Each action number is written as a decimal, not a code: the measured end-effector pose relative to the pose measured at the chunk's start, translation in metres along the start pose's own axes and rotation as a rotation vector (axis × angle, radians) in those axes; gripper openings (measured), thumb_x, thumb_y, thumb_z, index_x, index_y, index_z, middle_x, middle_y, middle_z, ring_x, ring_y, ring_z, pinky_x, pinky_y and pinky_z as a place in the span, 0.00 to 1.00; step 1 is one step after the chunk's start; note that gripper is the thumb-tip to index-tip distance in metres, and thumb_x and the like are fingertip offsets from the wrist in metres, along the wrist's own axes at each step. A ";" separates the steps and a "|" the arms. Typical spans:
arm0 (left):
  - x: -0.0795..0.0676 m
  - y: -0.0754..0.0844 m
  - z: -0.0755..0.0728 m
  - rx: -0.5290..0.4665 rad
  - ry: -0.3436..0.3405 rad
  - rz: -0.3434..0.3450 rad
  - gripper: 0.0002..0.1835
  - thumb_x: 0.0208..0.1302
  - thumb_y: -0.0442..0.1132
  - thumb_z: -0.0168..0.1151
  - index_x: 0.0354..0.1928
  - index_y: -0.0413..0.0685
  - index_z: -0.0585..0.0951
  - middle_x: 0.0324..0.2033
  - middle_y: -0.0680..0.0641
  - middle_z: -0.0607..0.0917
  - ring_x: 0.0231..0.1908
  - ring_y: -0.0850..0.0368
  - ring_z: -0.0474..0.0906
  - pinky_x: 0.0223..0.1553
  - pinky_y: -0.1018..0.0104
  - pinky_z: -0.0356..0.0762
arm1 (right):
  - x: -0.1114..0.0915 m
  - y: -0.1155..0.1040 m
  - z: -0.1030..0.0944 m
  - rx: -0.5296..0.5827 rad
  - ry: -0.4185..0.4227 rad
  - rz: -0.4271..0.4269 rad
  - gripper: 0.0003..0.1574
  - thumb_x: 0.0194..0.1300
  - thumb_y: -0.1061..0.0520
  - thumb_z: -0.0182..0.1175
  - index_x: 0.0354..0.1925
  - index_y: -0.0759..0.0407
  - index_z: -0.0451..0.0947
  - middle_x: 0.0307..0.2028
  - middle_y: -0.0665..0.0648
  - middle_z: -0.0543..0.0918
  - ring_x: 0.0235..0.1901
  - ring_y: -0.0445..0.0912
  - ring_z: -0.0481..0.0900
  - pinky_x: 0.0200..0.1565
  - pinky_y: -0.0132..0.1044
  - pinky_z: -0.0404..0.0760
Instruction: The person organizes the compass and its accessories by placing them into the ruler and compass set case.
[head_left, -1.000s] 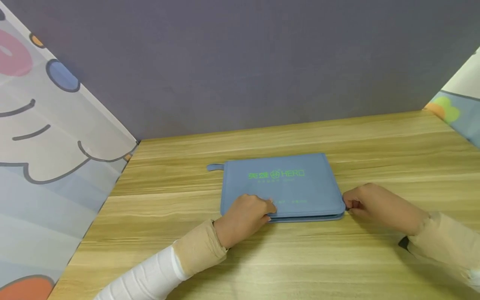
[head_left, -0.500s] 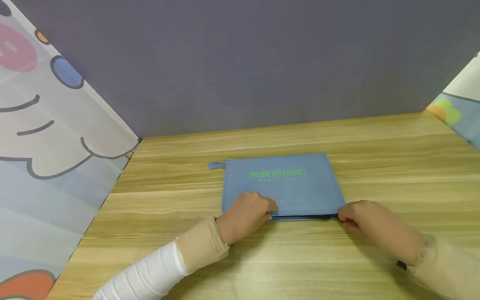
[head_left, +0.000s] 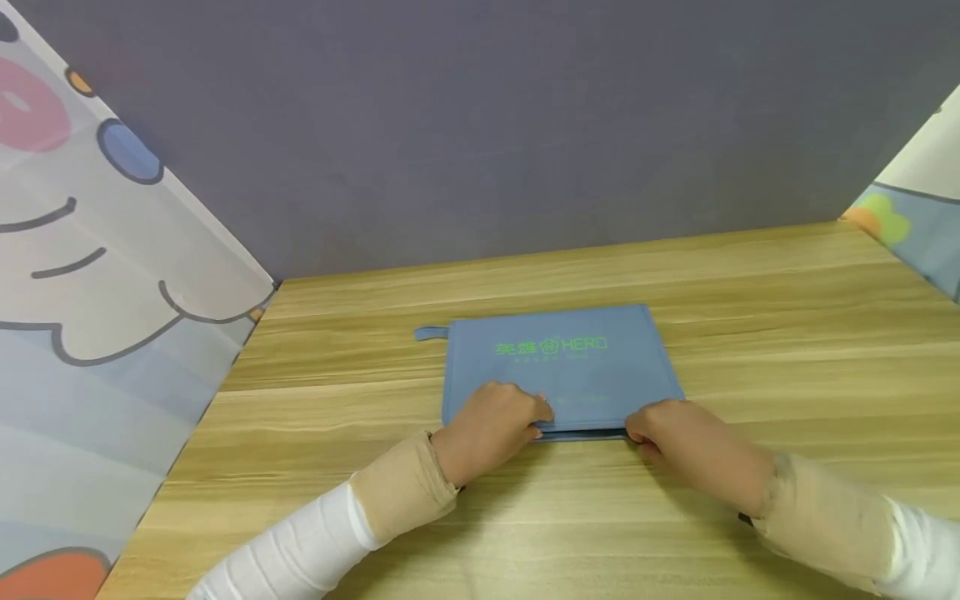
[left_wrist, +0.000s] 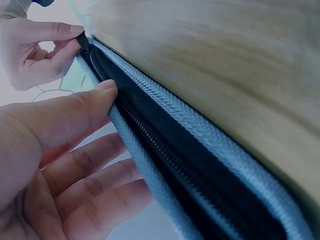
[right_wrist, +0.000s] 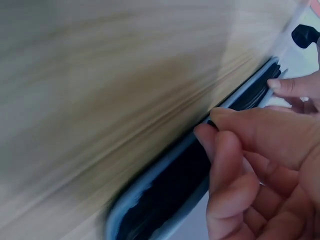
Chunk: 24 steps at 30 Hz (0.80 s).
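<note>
A flat blue zip case [head_left: 570, 375] with green lettering, including "HERO", lies on the wooden table. My left hand [head_left: 491, 433] grips its near edge left of the middle; the left wrist view shows the thumb at the zipper [left_wrist: 150, 135] and the other fingers against the cover. Farther right along that edge is my right hand [head_left: 697, 446], pinching a small black zipper pull [left_wrist: 84, 41] between thumb and forefinger. Black zipper tape [right_wrist: 175, 185] runs between the two blue edges of the case. The fingers mostly cover the pull in the right wrist view.
A blue strap loop [head_left: 431, 332] sticks out from the case's far left corner. Behind the wooden table [head_left: 337, 333] rises a grey panel [head_left: 525, 125]. Cartoon-printed sheets stand along the left side [head_left: 112, 333] and the right side [head_left: 922, 208].
My right hand has moved left along the near edge from the right corner, carrying the zipper pull. The left hand keeps its grip at about the same spot.
</note>
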<state>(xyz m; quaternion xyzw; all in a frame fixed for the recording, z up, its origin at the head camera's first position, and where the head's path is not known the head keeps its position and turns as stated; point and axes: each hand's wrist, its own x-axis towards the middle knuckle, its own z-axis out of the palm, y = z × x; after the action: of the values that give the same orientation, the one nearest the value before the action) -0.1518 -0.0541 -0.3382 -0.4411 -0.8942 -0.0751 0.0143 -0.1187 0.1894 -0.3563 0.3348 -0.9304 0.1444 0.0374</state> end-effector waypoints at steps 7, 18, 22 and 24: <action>0.002 0.000 0.001 0.033 -0.012 0.003 0.10 0.54 0.37 0.70 0.39 0.52 0.87 0.42 0.50 0.86 0.38 0.60 0.84 0.39 0.72 0.78 | 0.014 -0.014 0.003 0.027 -0.013 -0.028 0.26 0.49 0.73 0.63 0.13 0.50 0.62 0.14 0.41 0.63 0.19 0.34 0.57 0.21 0.27 0.61; 0.000 -0.002 0.001 0.048 0.051 0.048 0.07 0.52 0.36 0.71 0.35 0.51 0.87 0.34 0.53 0.87 0.32 0.61 0.84 0.33 0.74 0.78 | 0.039 -0.037 0.007 0.182 -0.045 -0.045 0.27 0.49 0.75 0.59 0.13 0.51 0.58 0.15 0.41 0.54 0.18 0.34 0.52 0.21 0.26 0.55; -0.001 0.002 0.002 0.109 0.045 0.034 0.07 0.54 0.39 0.70 0.36 0.52 0.87 0.33 0.54 0.87 0.31 0.62 0.83 0.31 0.75 0.77 | 0.044 -0.040 0.010 0.230 -0.032 -0.052 0.27 0.48 0.75 0.58 0.13 0.50 0.57 0.15 0.41 0.53 0.18 0.33 0.51 0.21 0.26 0.54; -0.001 0.003 0.002 0.123 0.036 0.029 0.06 0.56 0.39 0.69 0.36 0.53 0.86 0.33 0.55 0.87 0.30 0.63 0.83 0.30 0.76 0.77 | 0.045 -0.041 0.011 0.219 -0.022 -0.057 0.27 0.48 0.74 0.59 0.13 0.51 0.58 0.15 0.41 0.55 0.18 0.33 0.52 0.20 0.26 0.55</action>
<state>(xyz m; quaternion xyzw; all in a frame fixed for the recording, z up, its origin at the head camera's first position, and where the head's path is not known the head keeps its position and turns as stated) -0.1484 -0.0527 -0.3397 -0.4508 -0.8903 -0.0278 0.0587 -0.1270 0.1285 -0.3495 0.3646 -0.8996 0.2403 -0.0053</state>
